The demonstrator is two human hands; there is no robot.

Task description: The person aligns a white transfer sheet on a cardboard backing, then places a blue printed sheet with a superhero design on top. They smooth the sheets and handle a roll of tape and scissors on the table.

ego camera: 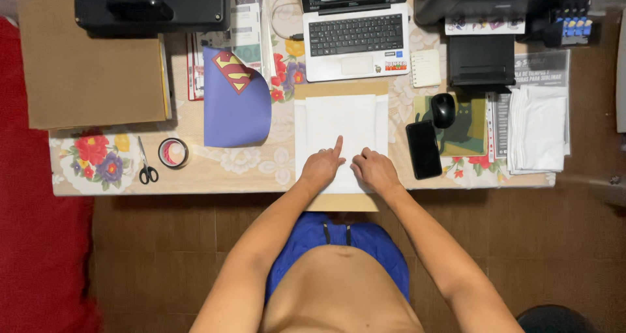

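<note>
On white sheet [339, 121] | left hand [321, 169] forefinger extended, pressing | right hand [373, 170] fingers curled, resting

Both hands, the left hand [321, 168] and right hand [373, 170], press on white paper [340, 121] below a laptop [355, 30].

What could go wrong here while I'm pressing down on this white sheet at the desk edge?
The white sheet lies on a brown board that overhangs the table's near edge; pressure from the left hand or right hand there might tip it. The black phone lies close to the right hand, so a sideways sweep could knock it.
</note>
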